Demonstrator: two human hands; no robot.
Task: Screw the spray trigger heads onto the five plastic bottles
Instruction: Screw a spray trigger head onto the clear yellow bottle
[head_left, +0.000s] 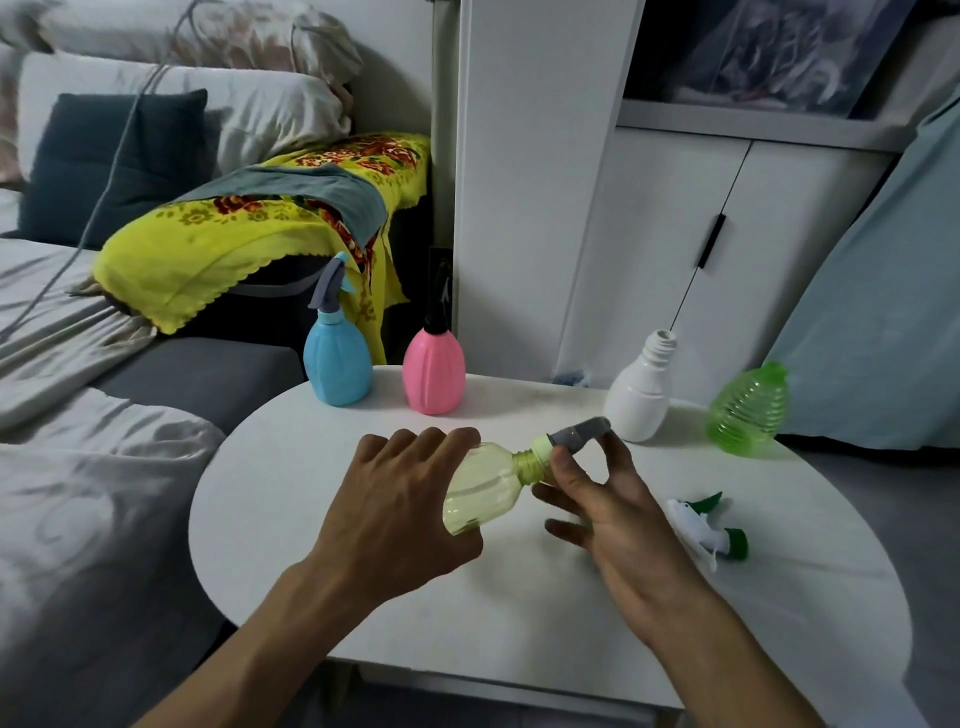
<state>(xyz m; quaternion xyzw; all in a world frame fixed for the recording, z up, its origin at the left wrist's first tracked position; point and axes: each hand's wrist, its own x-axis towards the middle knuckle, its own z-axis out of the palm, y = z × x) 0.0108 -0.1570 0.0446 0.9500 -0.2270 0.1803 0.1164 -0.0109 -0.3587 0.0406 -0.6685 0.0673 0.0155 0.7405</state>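
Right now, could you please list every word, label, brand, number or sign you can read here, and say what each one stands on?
None can be read.
The blue bottle, pink bottle, white bottle, green bottle and the yellow bottle held by the left hand show no print or labels.
The picture on the shelf is too blurred to tell.

Head view, close, looking down over table (519, 597).
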